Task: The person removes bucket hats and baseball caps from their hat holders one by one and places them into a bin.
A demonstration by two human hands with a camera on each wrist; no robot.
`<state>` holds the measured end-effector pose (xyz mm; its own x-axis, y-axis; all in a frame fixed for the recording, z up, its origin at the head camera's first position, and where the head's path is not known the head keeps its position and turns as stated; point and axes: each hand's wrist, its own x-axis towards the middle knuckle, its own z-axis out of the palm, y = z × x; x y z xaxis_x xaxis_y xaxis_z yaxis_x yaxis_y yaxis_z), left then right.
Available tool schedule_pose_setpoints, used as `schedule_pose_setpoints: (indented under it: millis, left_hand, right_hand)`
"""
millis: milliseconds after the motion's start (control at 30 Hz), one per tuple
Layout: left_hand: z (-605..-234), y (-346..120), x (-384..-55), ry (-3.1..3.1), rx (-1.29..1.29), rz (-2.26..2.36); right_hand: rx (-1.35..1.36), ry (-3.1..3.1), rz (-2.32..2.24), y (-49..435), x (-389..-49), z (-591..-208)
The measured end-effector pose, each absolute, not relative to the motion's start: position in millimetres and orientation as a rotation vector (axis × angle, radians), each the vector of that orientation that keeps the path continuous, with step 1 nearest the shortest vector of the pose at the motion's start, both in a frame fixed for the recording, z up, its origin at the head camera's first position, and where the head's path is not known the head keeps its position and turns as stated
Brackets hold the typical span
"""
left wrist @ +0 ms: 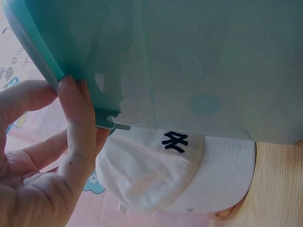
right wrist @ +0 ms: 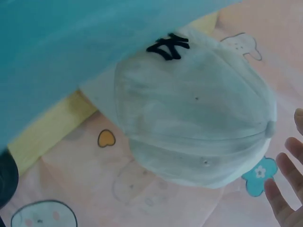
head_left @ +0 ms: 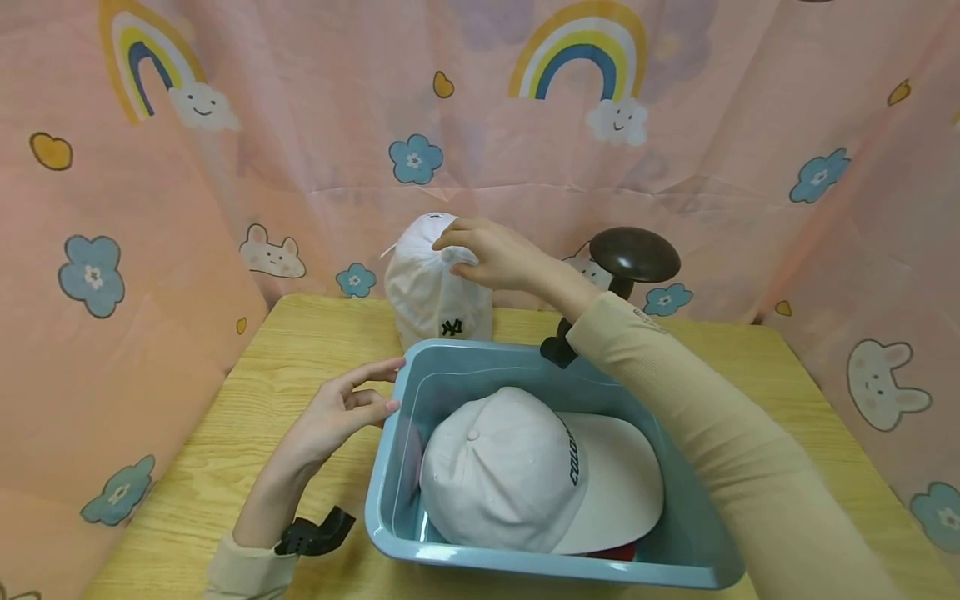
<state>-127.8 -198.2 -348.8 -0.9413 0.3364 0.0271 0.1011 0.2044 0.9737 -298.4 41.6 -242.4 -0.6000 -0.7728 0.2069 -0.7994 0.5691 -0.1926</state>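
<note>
A white cap (head_left: 438, 292) with a black NY logo sits upright at the table's back, behind a blue plastic bin (head_left: 540, 569). My right hand (head_left: 487, 254) is over the crown of that cap, its fingers spread and loosely bent; the right wrist view shows a gap between fingertips and cap. With thumb and finger my left hand (head_left: 348, 408) pinches the bin's left rim near the back corner. Inside the bin lies another white cap (head_left: 510, 475) with dark lettering, brim to the right. A bit of something red (head_left: 618, 552) shows under its brim.
A dark brown rounded dome on a stem (head_left: 633, 254) stands at the back, right of the NY cap, partly behind my right forearm. The bin stands on a wooden table (head_left: 300, 333). A pink printed curtain (head_left: 337, 108) hangs around the back and sides.
</note>
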Motion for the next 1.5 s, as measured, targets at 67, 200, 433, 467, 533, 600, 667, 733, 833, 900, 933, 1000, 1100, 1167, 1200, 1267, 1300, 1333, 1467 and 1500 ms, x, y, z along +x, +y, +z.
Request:
schedule_pose_setpoints:
  millis: [67, 200, 433, 467, 533, 600, 667, 733, 833, 900, 933, 1000, 1100, 1167, 1200, 1267, 1300, 1333, 1467, 1500]
  left_hand:
    - [-349.1, -197.7, -128.7, 2.283, 0.43, 1.82]
    - [-349.5, -197.1, -129.6, 2.287, 0.443, 1.819]
    - [-348.3, -196.9, -128.9, 2.281, 0.445, 1.823]
    - [-348.2, -197.0, -128.9, 2.278, 0.448, 1.825]
    - [-348.1, -197.0, -128.8, 2.273, 0.455, 1.829]
    - [-348.0, -197.2, -128.6, 2.271, 0.457, 1.832]
    - [-348.5, -197.5, -128.6, 2.275, 0.455, 1.83]
    - [-348.9, -197.4, -128.6, 2.279, 0.454, 1.826]
    - [-349.3, -197.4, -128.6, 2.282, 0.452, 1.822]
    - [-349.3, -197.3, -128.5, 2.283, 0.446, 1.821]
    - [-349.2, -197.5, -128.4, 2.284, 0.446, 1.821]
    - [-348.9, -197.8, -128.2, 2.284, 0.443, 1.823]
    - [-348.3, -198.3, -127.9, 2.286, 0.447, 1.829]
    - [-348.2, -198.7, -127.9, 2.284, 0.455, 1.833]
    - [-348.1, -198.9, -127.9, 2.284, 0.456, 1.833]
    - [-348.2, -199.1, -127.8, 2.284, 0.461, 1.832]
    - [-348.5, -199.1, -127.9, 2.283, 0.46, 1.832]
    - [-348.5, -199.1, -127.8, 2.282, 0.46, 1.832]
    - [-348.6, -198.8, -128.0, 2.277, 0.451, 1.833]
    - [-348.5, -198.8, -128.1, 2.274, 0.45, 1.834]
  right_hand:
    - [1.345, -2.696, 0.381, 40.4, -300.9, -243.1]
    - [1.313, -2.718, 0.343, 38.1, -305.7, -244.7]
    - [1.249, -2.759, 0.299, 33.8, -312.3, -248.8]
    - [1.24, -2.762, 0.297, 33.3, -312.9, -249.1]
    - [1.222, -2.769, 0.293, 32.4, -313.8, -249.5]
    - [1.203, -2.778, 0.291, 31.4, -314.3, -249.7]
    - [1.186, -2.787, 0.286, 30.3, -315.3, -250.1]
    - [1.172, -2.792, 0.284, 29.2, -316.5, -250.6]
    - [1.156, -2.799, 0.279, 27.9, -318.2, -251.8]
    - [1.15, -2.801, 0.274, 26.9, -318.7, -252.2]
    - [1.148, -2.803, 0.272, 26.4, -318.6, -252.2]
    - [1.149, -2.803, 0.266, 25.2, -318.6, -252.0]
    - [1.146, -2.799, 0.262, 23.2, -318.3, -251.4]
    - [1.146, -2.796, 0.264, 21.9, -318.6, -251.3]
    - [1.144, -2.795, 0.262, 21.4, -318.8, -251.3]
    - [1.145, -2.791, 0.263, 20.6, -318.9, -251.0]
    - [1.148, -2.789, 0.262, 20.3, -319.2, -251.0]
    - [1.151, -2.787, 0.263, 20.0, -319.3, -250.7]
    - [1.153, -2.785, 0.265, 19.6, -320.0, -249.8]
    - [1.153, -2.783, 0.271, 19.8, -320.0, -249.6]
